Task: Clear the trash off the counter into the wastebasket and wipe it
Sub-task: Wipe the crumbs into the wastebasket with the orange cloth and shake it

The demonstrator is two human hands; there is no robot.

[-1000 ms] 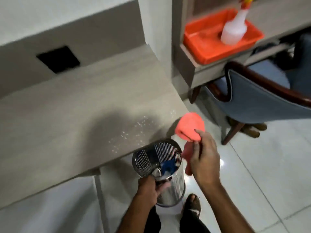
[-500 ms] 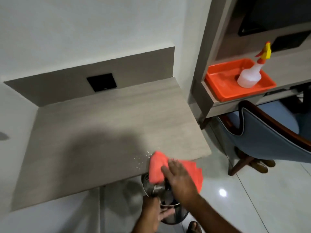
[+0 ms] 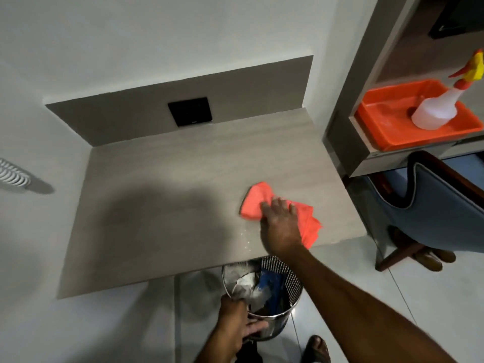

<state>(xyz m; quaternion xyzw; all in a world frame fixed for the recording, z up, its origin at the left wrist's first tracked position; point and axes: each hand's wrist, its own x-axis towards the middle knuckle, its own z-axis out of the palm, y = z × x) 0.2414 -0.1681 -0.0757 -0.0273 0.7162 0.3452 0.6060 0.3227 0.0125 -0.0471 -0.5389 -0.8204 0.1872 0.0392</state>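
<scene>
Nearest to me, my left hand (image 3: 234, 322) has its grip closed on the near rim of the wastebasket (image 3: 286, 277), a perforated metal bin standing on the floor (image 3: 432, 297) just under the front edge of the tabletop (image 3: 162, 179). Inside it I see crumpled pale and blue trash (image 3: 258, 285); I can read no print on any of it. My right hand (image 3: 281, 226) lies flat on the cloth (image 3: 255, 200), fingers spread, pressing the orange-red rag onto the tabletop near its front right corner rather than clenching it. A few small white specks (image 3: 245, 241) sit on the tabletop just left of my wrist, near the front edge. Farther back, a black wall plate (image 3: 190, 111) is set in the rear panel; its small marking is too tiny to read. To the right, a spray bottle (image 3: 440, 106) stands in an orange tray (image 3: 379, 121) on a shelf, above a blue chair (image 3: 432, 205).
</scene>
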